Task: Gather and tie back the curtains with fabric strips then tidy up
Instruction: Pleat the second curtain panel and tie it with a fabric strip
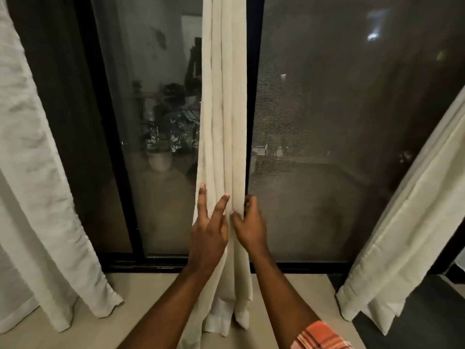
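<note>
Head view: at centre frame the gathered curtain hangs in folds before the glass door. Our left hand presses it with straight, spread fingers; our right hand pinches its folds with curled fingers.

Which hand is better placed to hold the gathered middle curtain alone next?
Right, probably: the right hand pinches folds of the middle curtain, while the left hand only rests straight fingers on it.
</note>
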Motion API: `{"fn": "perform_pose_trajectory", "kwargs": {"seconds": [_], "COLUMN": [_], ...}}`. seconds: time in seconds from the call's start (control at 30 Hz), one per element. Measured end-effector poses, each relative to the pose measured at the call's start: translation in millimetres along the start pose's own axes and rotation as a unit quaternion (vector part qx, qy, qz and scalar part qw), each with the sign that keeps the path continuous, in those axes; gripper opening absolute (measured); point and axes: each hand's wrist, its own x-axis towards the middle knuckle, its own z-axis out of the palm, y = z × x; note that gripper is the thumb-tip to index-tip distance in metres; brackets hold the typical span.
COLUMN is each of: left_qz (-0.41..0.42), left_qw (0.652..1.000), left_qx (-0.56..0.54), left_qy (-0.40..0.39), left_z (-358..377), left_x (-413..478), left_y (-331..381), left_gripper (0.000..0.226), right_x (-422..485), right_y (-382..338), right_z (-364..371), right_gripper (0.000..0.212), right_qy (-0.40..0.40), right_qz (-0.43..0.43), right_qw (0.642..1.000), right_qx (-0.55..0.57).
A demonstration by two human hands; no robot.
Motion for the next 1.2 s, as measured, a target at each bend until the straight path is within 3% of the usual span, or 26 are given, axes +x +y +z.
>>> {"fn": "perform_pose_trajectory", "kwargs": {"seconds": [0.1,0.2,0.3,0.6,0.8,0.87,0.97,1.07,1.2], "left_qz": [-0.147,-0.242,-0.294,-0.277,-0.288,-0.314,-0.351,-0.303,-0.247], "left_qw": [0.985,0.955,0.940,0.946,0.941,0.940,0.934,0.951,0.961], "left_qx": [-0.005,0.035,0.040,0.075,0.092,0.062,0.050,0.040,0.005], "left_qy": [-0.089,-0.167,-0.166,-0.153,-0.150,-0.121,-0.039,-0.052,-0.122], "left_z": [7.7,20.3,32.7,55.8,61.4,48.6,15.4,-3.4,11.3], "left_x": [11.4,14.7,15.5,11.7,8.1,8.5,11.4,2.9,-25.8], "left_y": [3.2,0.9,-6.7,-4.2,-23.7,-37.4,-60.6,-66.6,-52.1], "left_gripper": [0.029,0.039,0.049,0.031,0.026,0.023,0.019,0.021,0.024], "right_x": [7.9,9.5,4.6,-7.1,2.4,9.4,20.2,20.6,-2.5], "right_y": [3.2,9.9,18.7,51.0,58.7,66.8,68.4,66.0,73.9], "right_z": [-0.7,-6.7,-9.2,2.2,3.7,-12.2,-61.5,-88.1,-61.9], "right_gripper": [0.035,0.026,0.028,0.032,0.023,0.027,0.026,0.025,0.024], "right_qy": [-0.018,-0.048,-0.067,-0.050,-0.059,-0.001,0.153,0.224,0.135], "right_qz": [0.004,0.018,0.032,0.061,0.093,0.138,0.203,0.200,0.159], "right_qw": [1.000,0.998,0.997,0.997,0.983,0.977,0.942,0.923,0.961], "right_qx": [-0.013,-0.022,0.010,0.002,-0.145,-0.165,-0.219,-0.240,-0.182]}}
